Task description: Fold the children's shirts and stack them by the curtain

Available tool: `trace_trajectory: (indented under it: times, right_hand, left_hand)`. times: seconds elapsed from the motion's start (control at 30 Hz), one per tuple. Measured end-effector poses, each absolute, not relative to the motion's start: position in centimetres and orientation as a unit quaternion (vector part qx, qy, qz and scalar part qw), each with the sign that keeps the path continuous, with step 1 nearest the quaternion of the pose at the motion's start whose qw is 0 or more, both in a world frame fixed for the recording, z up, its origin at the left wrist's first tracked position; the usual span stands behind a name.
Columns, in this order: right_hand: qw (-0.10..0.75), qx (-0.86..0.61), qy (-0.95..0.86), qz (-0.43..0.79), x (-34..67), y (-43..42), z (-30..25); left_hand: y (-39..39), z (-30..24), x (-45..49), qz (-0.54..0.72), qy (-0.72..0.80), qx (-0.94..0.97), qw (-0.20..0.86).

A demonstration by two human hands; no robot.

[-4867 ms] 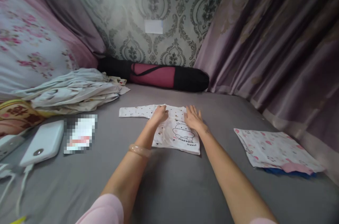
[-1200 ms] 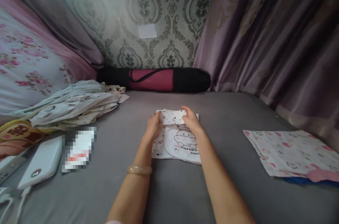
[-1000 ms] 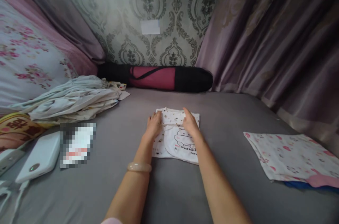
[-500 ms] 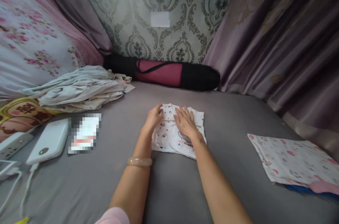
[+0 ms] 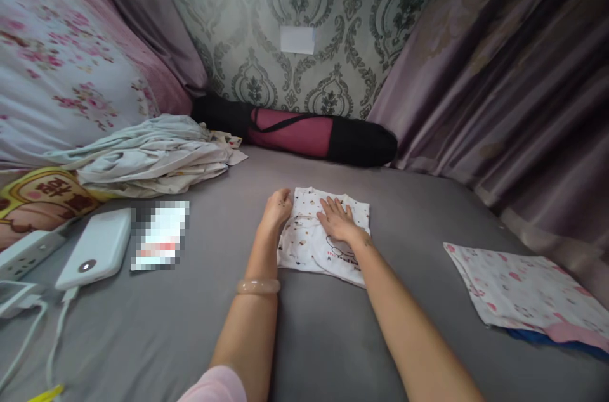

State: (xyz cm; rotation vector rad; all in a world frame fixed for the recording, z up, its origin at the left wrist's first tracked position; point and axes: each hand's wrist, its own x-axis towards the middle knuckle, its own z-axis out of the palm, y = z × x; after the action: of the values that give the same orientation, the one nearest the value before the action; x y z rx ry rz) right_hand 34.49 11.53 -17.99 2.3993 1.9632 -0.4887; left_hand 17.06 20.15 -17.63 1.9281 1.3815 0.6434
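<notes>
A folded white baby garment (image 5: 299,248) with small brown and black prints, a cartoon outline and lettering lies on the grey bed sheet. My right hand (image 5: 337,219) rests flat on its upper middle, palm down with fingers spread. At the garment's upper left edge is my left hand (image 5: 277,207), its fingers curled in. Those fingertips are partly hidden, so I cannot see whether any fabric is between them. A pale bangle (image 5: 258,287) circles my left forearm.
Right: a folded pink-printed cloth (image 5: 528,288) over something blue. Left: a blurred phone-like rectangle (image 5: 162,236), a white power bank (image 5: 98,246) with cable, a power strip (image 5: 31,253), a yellow cushion (image 5: 45,202) and heaped pale cloths (image 5: 157,155). Back: a black and red long bag (image 5: 290,134).
My right hand stays flat but sits slightly lower on the garment, showing more of its top. My left hand has shifted outward at the left edge. The view has turned slightly left.
</notes>
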Motion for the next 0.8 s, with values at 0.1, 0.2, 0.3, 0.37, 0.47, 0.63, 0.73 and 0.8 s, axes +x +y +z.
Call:
trace_trajectory:
  times: [0.1,0.2,0.3,0.37,0.47,0.63,0.73,0.8]
  right_hand:
    - [0.05,0.754,0.631,-0.175,34.3,12.7,-16.2]
    - [0.004,0.744,0.66,-0.103,33.2,13.8,-15.8]
    - [-0.058,0.734,0.674,-0.053,32.0,14.6,-17.5]
    - [-0.064,0.737,0.671,-0.055,31.5,14.9,-18.9]
    - [-0.056,0.74,0.666,-0.074,31.3,15.1,-20.2]
    - [-0.052,0.738,0.666,-0.097,31.9,15.2,-19.9]
    - [-0.047,0.738,0.661,-0.129,32.0,15.5,-19.1]
    - [-0.058,0.734,0.666,-0.124,31.6,15.9,-18.7]
  left_hand:
    - [20.3,-17.7,17.0,0.252,0.533,0.733,0.34]
    - [20.5,-17.8,17.0,0.262,0.53,0.728,0.347]
    - [20.8,-18.0,17.0,0.272,0.533,0.722,0.348]
    - [20.8,-18.1,17.0,0.275,0.533,0.721,0.346]
    - [20.9,-18.2,17.1,0.273,0.529,0.726,0.345]
    - [21.0,-18.5,17.3,0.27,0.529,0.724,0.35]
    - [21.2,-18.6,17.3,0.276,0.529,0.722,0.351]
    - [21.4,-18.7,17.2,0.281,0.525,0.723,0.35]
